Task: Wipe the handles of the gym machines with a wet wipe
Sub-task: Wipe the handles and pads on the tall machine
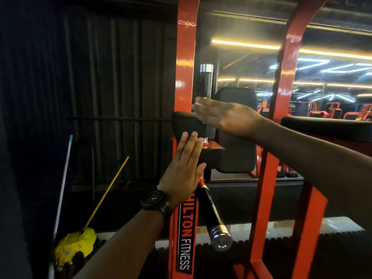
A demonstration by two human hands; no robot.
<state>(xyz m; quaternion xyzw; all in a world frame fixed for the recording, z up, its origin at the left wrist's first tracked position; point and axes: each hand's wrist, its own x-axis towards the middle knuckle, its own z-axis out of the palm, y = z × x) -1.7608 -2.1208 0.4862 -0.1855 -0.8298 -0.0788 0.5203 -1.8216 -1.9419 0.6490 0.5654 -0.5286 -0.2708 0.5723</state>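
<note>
A red gym machine frame (186,77) stands in front of me, with an upright black handle (205,81) capped in chrome. A second black handle (213,216) with a chrome end juts toward me lower down. My right hand (225,117) is stretched flat across the upright handle's lower part, fingers straight, above a black arm pad (185,125). My left hand (184,170), with a black watch on the wrist, is raised flat with straight fingers, its fingertips at the pad's lower edge. No wet wipe is visible in either hand.
A black back pad (235,137) is behind the hands and another black pad (326,127) sits at right. A yellow mop (76,246) and a white pole (62,184) lean against the dark wall (100,77) at left. A mirror (332,87) shows lights and other red machines.
</note>
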